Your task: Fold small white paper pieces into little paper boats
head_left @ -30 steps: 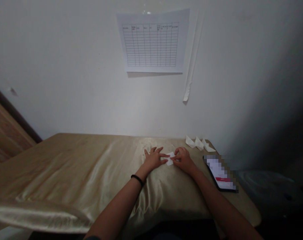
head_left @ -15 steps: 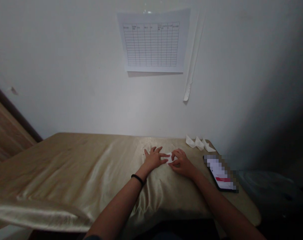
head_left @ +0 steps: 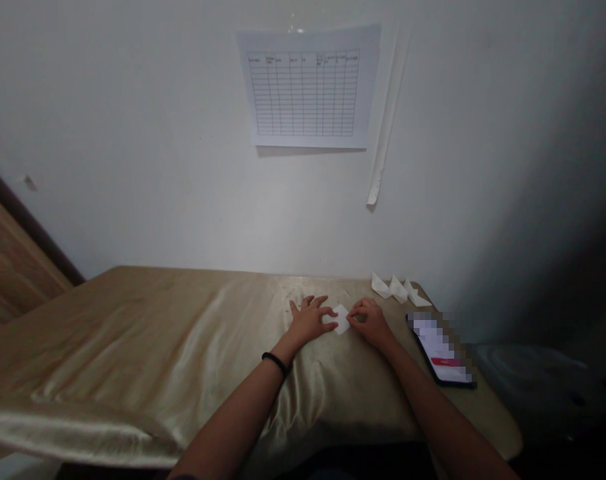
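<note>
A small white folded paper [head_left: 341, 319] lies on the gold satin cloth [head_left: 183, 347] that covers the table. My left hand [head_left: 310, 319] rests flat on the cloth, fingers spread, with its fingertips pressing the paper's left edge. My right hand [head_left: 370, 320] is curled, its fingertips pinched at the paper's right corner. A black band circles my left wrist.
Three folded white paper shapes [head_left: 399, 288] stand at the table's far right corner. A phone [head_left: 440, 349] with a lit screen lies right of my right arm. A printed grid sheet [head_left: 307, 87] hangs on the wall, a white strip [head_left: 383, 140] beside it.
My right hand slid from on top of the paper to its right corner, so more of the paper shows. The left hand stayed flat in place.
</note>
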`<action>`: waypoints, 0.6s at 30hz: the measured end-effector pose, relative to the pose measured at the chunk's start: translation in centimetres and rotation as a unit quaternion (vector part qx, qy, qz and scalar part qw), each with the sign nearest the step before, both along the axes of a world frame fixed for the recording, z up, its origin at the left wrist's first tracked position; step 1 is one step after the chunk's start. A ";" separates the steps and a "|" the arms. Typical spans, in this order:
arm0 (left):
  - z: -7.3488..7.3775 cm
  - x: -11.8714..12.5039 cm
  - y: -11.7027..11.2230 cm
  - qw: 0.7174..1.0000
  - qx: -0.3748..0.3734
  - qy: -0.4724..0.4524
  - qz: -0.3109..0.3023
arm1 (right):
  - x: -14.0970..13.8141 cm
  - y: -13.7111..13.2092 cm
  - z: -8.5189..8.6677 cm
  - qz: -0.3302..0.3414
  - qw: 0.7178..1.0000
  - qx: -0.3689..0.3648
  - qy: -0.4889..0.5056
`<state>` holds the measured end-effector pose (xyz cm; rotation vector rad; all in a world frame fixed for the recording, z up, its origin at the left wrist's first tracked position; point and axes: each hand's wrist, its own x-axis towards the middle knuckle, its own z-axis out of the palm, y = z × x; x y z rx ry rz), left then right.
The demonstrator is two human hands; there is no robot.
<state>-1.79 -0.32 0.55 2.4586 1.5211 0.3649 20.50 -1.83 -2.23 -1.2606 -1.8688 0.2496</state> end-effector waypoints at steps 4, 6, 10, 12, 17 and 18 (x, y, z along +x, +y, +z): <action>-0.1 0.0 0.0 1.000 0.004 0.002 0.005 | -1.2 -0.7 0.4 0.008 0.998 -0.006 -0.068; 0.0 0.0 -0.1 1.000 0.002 0.005 0.007 | -1.6 -0.9 0.5 0.017 0.996 -0.009 -0.090; 0.3 0.0 -0.2 1.000 -0.005 0.004 0.008 | -1.8 -1.0 0.5 0.031 0.995 -0.010 -0.099; 0.4 0.1 -0.2 1.000 -0.007 0.003 0.009 | -1.8 -1.0 0.5 0.035 0.994 -0.016 -0.099; 0.7 0.1 -0.3 1.000 -0.015 0.010 0.008 | -2.3 -1.2 0.9 0.021 0.992 -0.046 -0.120; 0.7 0.1 -0.3 1.000 -0.015 0.010 0.007 | -2.4 -1.2 1.0 0.016 0.991 -0.049 -0.125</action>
